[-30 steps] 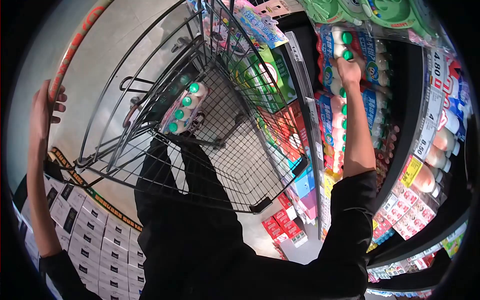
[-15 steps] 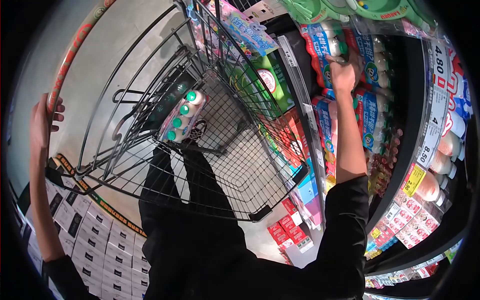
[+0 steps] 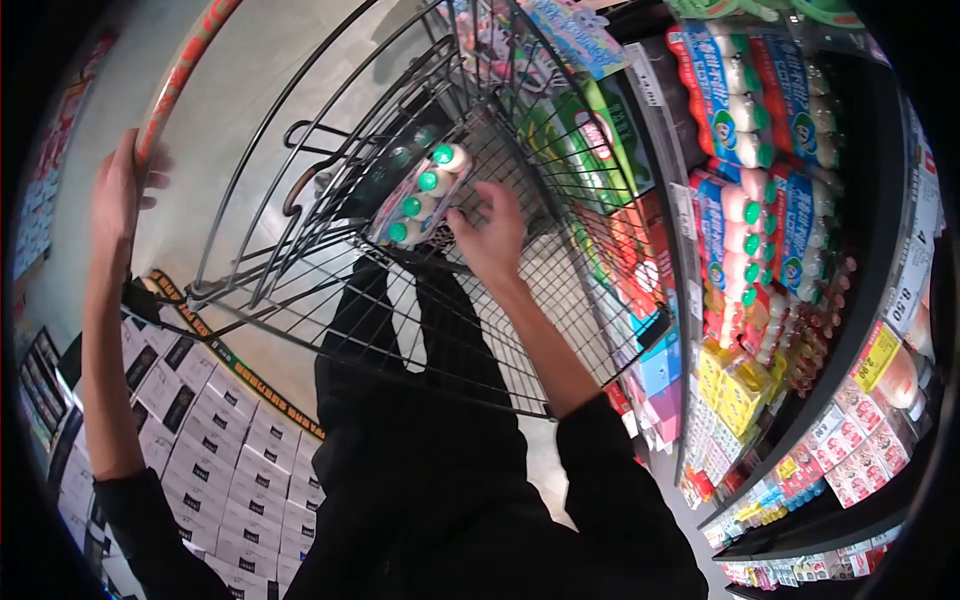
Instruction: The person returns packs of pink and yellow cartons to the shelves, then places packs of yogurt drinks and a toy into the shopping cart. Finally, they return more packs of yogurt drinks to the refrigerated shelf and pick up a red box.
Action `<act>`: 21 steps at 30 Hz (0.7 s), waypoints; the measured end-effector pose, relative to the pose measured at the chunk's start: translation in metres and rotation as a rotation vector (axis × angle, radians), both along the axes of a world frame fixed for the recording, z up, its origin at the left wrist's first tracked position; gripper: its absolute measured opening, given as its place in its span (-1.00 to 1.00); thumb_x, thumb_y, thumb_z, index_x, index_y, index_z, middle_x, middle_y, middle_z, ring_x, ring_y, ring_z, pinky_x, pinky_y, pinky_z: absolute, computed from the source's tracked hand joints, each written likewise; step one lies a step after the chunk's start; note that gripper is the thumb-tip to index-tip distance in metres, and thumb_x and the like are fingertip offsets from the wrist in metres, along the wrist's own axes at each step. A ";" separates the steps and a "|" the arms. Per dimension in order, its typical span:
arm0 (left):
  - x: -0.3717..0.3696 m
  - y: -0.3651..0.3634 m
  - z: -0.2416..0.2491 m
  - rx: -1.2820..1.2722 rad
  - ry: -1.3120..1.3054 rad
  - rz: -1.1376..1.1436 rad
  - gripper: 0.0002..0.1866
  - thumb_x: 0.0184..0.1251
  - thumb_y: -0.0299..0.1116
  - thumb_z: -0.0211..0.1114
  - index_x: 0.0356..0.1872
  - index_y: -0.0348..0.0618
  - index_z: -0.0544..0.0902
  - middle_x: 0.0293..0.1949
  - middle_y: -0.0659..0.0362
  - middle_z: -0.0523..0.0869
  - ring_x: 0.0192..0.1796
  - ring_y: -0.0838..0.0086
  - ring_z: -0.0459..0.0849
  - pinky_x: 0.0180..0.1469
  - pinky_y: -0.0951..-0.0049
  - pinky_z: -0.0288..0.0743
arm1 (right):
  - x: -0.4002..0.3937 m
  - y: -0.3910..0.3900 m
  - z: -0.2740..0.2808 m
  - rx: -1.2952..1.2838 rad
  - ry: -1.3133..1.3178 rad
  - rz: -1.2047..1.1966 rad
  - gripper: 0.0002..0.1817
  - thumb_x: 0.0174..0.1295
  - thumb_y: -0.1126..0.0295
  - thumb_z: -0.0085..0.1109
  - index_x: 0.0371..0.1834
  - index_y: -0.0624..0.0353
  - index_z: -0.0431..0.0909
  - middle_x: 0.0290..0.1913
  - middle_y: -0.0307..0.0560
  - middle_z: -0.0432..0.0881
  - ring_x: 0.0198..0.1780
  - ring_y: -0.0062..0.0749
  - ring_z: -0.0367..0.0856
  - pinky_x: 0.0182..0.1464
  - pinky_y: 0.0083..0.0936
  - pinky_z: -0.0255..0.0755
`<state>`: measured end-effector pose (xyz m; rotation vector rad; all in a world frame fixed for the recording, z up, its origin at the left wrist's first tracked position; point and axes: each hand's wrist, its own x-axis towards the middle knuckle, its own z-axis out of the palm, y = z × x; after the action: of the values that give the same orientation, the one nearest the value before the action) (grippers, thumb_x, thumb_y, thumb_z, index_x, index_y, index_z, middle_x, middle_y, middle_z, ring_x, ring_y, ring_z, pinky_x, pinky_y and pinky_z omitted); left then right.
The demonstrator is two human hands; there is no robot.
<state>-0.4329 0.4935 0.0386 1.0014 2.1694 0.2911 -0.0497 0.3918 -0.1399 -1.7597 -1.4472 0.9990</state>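
Bottle pack (image 3: pixel 423 193): a wrapped multipack of white bottles with green caps, lying in the trolley's basket, just left of the right hand's fingertips.
Right hand (image 3: pixel 492 233): reached down into the basket, fingers loosely curled beside the pack; whether it touches or grips the pack cannot be told.
Change, right hand: half a second ago it was raised to the bottle packs on the shelf at right; it has since come down into the basket.
Left hand (image 3: pixel 118 192): closed around the trolley handle (image 3: pixel 176 82), as in the earlier frames.
Trolley basket (image 3: pixel 560 300): black wire mesh, surrounding the right hand on all sides.
Shelf packs (image 3: pixel 745 115): blue-and-red wrapped bottle multipacks, well to the right of the right hand.
Price tags (image 3: pixel 880 350): yellow and white labels along the shelf edges, farther right.
Boxes (image 3: pixel 200 440): white cartons stacked low, beneath the left arm.
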 end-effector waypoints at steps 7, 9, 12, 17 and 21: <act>0.003 -0.002 0.002 0.012 0.049 -0.024 -0.51 0.35 0.05 -0.18 -0.26 -0.10 0.62 -0.37 0.26 0.68 -0.35 0.62 0.58 -0.30 0.52 0.33 | -0.064 -0.016 -0.105 -0.216 0.025 -0.303 -0.06 -0.44 0.07 0.61 0.00 0.41 0.32 -0.07 0.20 0.49 -0.01 -0.03 0.53 0.02 -0.22 0.42; 0.006 -0.002 0.003 0.034 0.063 -0.023 -0.51 0.35 0.05 -0.17 -0.26 -0.10 0.62 -0.38 0.25 0.68 -0.36 0.62 0.59 -0.31 0.52 0.33 | -0.065 -0.008 -0.116 -0.337 0.037 -0.357 -0.04 -0.44 0.05 0.61 0.01 0.42 0.31 -0.07 0.20 0.49 -0.02 -0.04 0.54 0.00 -0.22 0.43; 0.006 -0.001 0.003 0.058 0.068 -0.013 -0.44 0.34 0.05 -0.19 -0.29 -0.22 0.63 -0.42 0.19 0.69 -0.40 0.56 0.60 -0.39 0.51 0.37 | -0.070 -0.008 -0.139 -0.556 -0.012 -0.507 0.01 -0.43 -0.04 0.58 0.02 0.44 0.30 -0.07 0.19 0.51 -0.04 -0.07 0.58 -0.03 -0.25 0.47; 0.005 -0.004 0.002 0.027 0.062 -0.025 -0.50 0.32 0.06 -0.18 -0.30 -0.10 0.62 -0.42 0.25 0.69 -0.38 0.61 0.60 -0.34 0.51 0.33 | -0.057 -0.013 -0.132 -0.522 0.004 -0.417 -0.19 -0.34 0.11 0.55 -0.03 0.33 0.37 -0.13 0.10 0.58 -0.08 -0.10 0.60 -0.02 -0.29 0.45; 0.009 -0.005 0.001 0.036 0.065 -0.001 -0.50 0.32 0.06 -0.19 -0.31 -0.09 0.61 -0.41 0.27 0.69 -0.38 0.62 0.59 -0.30 0.51 0.31 | -0.022 -0.019 -0.117 -0.554 0.185 -0.400 -0.40 -0.24 0.22 0.44 -0.11 0.30 0.48 -0.20 0.03 0.62 -0.18 -0.20 0.64 -0.11 -0.36 0.49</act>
<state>-0.4238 0.4890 0.0398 1.0450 2.2287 0.3017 -0.0721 0.3723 -0.2570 -2.1543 -0.6919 1.3762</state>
